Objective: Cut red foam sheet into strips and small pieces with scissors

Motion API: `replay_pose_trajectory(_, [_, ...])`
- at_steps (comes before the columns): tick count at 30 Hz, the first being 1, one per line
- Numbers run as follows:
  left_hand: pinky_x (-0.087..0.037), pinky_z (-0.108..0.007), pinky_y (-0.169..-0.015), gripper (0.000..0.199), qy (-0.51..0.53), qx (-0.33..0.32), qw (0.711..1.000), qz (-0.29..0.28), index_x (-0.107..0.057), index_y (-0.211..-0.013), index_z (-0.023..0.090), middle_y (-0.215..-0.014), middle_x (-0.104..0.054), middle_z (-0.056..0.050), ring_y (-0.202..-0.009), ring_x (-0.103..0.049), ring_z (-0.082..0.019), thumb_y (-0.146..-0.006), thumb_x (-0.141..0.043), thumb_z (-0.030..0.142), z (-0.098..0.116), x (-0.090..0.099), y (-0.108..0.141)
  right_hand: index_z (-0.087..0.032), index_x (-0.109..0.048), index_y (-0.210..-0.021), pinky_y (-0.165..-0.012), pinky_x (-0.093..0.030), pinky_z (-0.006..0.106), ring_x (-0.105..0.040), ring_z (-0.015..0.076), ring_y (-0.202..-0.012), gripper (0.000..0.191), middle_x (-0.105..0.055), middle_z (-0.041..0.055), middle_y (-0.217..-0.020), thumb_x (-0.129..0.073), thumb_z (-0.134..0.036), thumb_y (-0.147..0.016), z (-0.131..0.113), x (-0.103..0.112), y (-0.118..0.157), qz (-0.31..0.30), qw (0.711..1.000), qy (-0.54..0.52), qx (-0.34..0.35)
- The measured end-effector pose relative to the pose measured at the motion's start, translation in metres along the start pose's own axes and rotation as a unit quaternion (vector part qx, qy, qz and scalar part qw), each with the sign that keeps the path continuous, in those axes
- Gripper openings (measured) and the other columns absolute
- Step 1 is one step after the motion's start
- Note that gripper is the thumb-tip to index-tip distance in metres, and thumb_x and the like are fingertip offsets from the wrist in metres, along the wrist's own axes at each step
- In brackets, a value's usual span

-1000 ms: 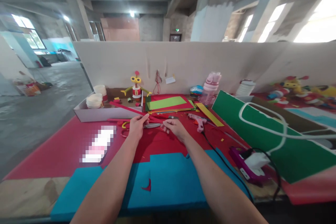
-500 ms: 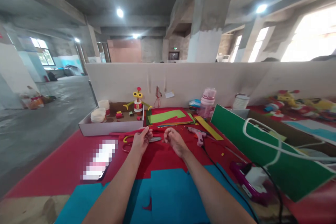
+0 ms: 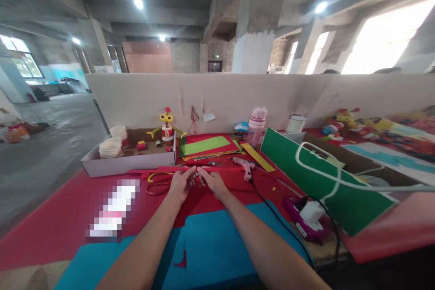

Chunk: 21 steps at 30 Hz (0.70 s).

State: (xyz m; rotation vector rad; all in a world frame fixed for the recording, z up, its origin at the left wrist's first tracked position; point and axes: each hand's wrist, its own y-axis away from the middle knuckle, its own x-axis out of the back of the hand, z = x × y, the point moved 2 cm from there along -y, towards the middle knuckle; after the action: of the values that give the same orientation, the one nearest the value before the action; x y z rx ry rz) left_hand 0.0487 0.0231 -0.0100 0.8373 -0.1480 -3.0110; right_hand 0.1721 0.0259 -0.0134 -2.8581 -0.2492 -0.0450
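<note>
My left hand (image 3: 181, 182) and my right hand (image 3: 211, 180) meet fingertip to fingertip over the red table cover. Their fingers are pinched together, and anything between them is too small to make out. Scissors with yellow and red handles (image 3: 159, 189) lie beside and partly under my left hand. A red strip (image 3: 231, 170) runs behind the fingers. Right of my right hand lies a pink glue gun (image 3: 245, 166). Blue sheets (image 3: 217, 249) lie under my forearms.
A tray (image 3: 129, 164) holds white cups and a yellow-eyed figure (image 3: 166, 131). Colored sheets (image 3: 205, 146), a pink bottle (image 3: 256, 127), a green board (image 3: 316, 181) and a purple power strip (image 3: 302, 219) with cables surround the work area. A blurred white object (image 3: 117, 208) lies left.
My right hand has moved left and joined my left hand at the fingertips. The camera view has turned a little to the right.
</note>
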Motion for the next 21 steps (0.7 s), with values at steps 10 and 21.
replay_pose_trajectory(10, [-0.032, -0.021, -0.041, 0.04, -0.121, -0.117, 0.982, -0.088, -0.055, -0.052, 0.015, -0.044, -0.05, 0.002, -0.038, -0.043, -0.007, -0.072, -0.069, 0.047, 0.0, -0.003, 0.003, -0.021, -0.049, -0.05, -0.048, -0.041, 0.024, -0.042, 0.011, -0.043, 0.048, -0.042, -0.0041, -0.041, -0.053, -0.061, -0.076, 0.007, -0.005, -0.001, 0.006, 0.997, -0.055, -0.059])
replay_pose_trajectory(21, [-0.031, -0.021, -0.04, 0.04, -0.16, -0.14, 0.976, -0.051, -0.048, -0.05, 0.018, -0.04, -0.041, 0.005, -0.037, -0.038, -0.008, -0.071, -0.069, 0.045, 0.019, 0.021, -0.009, -0.02, -0.046, -0.048, -0.043, -0.041, 0.025, -0.034, 0.0083, -0.035, 0.05, -0.034, -0.0063, -0.039, -0.053, -0.061, -0.076, 0.005, 0.011, -0.006, 0.028, 0.995, -0.09, -0.045])
